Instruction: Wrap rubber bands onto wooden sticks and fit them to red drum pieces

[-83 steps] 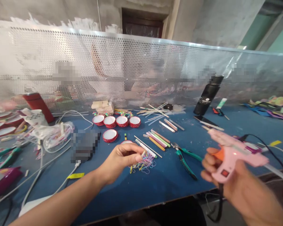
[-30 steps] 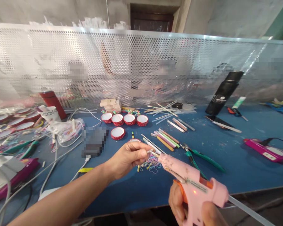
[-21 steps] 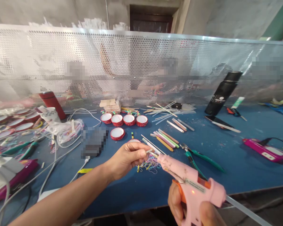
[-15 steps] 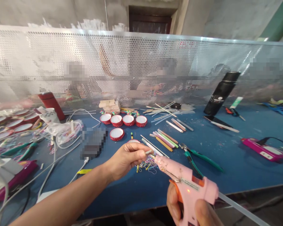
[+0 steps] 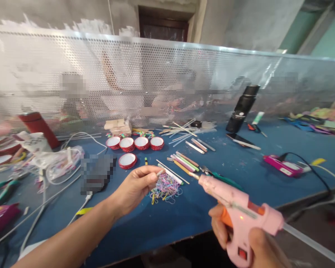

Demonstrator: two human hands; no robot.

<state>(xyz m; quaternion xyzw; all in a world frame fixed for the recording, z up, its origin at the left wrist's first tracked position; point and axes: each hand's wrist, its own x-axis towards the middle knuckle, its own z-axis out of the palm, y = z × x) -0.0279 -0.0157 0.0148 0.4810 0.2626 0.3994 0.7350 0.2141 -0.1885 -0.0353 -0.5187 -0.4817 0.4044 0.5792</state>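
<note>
Four red-rimmed discs (image 5: 141, 143) stand in a row, looking finished, and a fifth disc (image 5: 127, 160) sits in front. The left hand (image 5: 138, 186) pinches a small pale piece (image 5: 161, 172) above loose cords (image 5: 167, 188); it looks unattached, and whether it's been glued I can't tell. Coloured sticks (image 5: 184, 162) lie beyond, apparently unused. Well apart, the right hand (image 5: 258, 240) grips a pink glue gun (image 5: 237, 208), its nozzle (image 5: 194, 175) clear of the piece.

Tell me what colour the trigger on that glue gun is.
The trigger is orange, set in a pink glue gun; it shows in the head view.
</note>
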